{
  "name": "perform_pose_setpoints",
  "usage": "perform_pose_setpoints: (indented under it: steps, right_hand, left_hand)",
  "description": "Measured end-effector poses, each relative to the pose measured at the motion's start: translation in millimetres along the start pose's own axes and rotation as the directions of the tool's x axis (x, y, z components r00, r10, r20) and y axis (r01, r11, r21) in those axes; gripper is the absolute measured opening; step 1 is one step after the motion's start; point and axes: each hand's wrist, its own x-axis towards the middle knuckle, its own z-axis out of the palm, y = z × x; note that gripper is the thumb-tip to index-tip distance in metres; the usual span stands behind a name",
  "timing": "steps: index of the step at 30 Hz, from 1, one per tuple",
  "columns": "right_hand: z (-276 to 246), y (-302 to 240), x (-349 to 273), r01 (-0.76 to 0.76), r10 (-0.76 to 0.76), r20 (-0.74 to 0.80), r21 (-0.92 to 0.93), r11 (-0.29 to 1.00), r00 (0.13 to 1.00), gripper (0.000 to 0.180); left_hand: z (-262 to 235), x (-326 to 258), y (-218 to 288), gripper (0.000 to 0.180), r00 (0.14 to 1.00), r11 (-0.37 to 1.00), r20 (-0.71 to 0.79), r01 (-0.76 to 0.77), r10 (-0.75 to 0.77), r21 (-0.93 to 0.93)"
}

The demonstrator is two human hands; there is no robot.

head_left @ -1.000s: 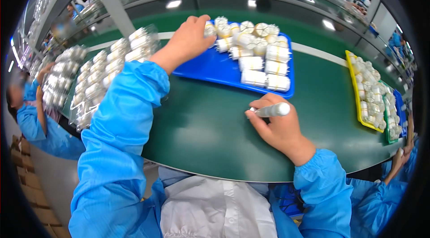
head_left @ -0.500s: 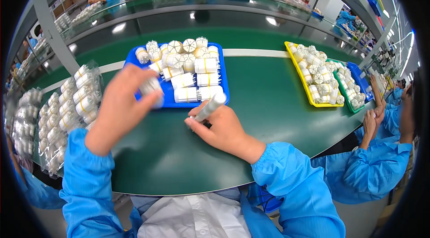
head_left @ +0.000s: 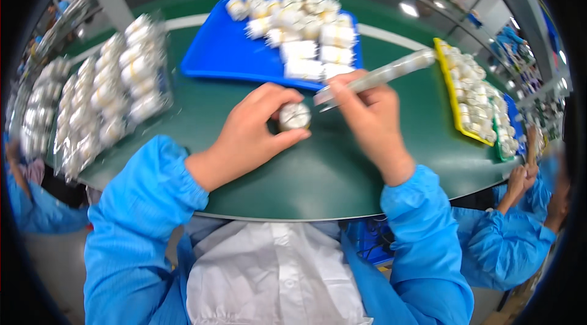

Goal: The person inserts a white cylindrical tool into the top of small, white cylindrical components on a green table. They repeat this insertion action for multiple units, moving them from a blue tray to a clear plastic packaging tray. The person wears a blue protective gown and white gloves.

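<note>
My left hand (head_left: 254, 129) is closed on a white cylindrical part (head_left: 295, 116), pinched between thumb and fingers. The part's round end, crossed by spoke-like lines, faces up. To its right, my right hand (head_left: 373, 120) grips whitish tweezers (head_left: 394, 70). Their two thin prongs point left toward the part, apart from it; the back end slants up to the right. Beyond both hands lies a blue tray (head_left: 223, 59), its left side bare. Similar white parts (head_left: 302, 69) with yellow bands and pins fill its right side, some stacked at the back. Motion blurs fine detail.
Clear plastic packs of white parts (head_left: 137, 68) stand at left on the green table (head_left: 269, 193). A yellow tray (head_left: 455, 96) of parts lies at right, with a green tray (head_left: 502, 149) beside it. Co-workers in blue sleeves (head_left: 507, 239) sit close by at right and left.
My left hand has come right from the tray's left side with the white part, stopping beside my right hand. The tweezers have swung to a flatter slant. The whole view has shifted.
</note>
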Motion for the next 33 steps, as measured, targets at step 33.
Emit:
perform_pose_setpoints:
  steps: [33]
  right_hand:
    - [0,5,-2,0.095,-0.079,0.095,-0.179,0.979,0.992,0.021]
  left_hand:
    - [10,2,-2,0.067,0.998,0.998,0.056,0.025,-0.022,-0.053]
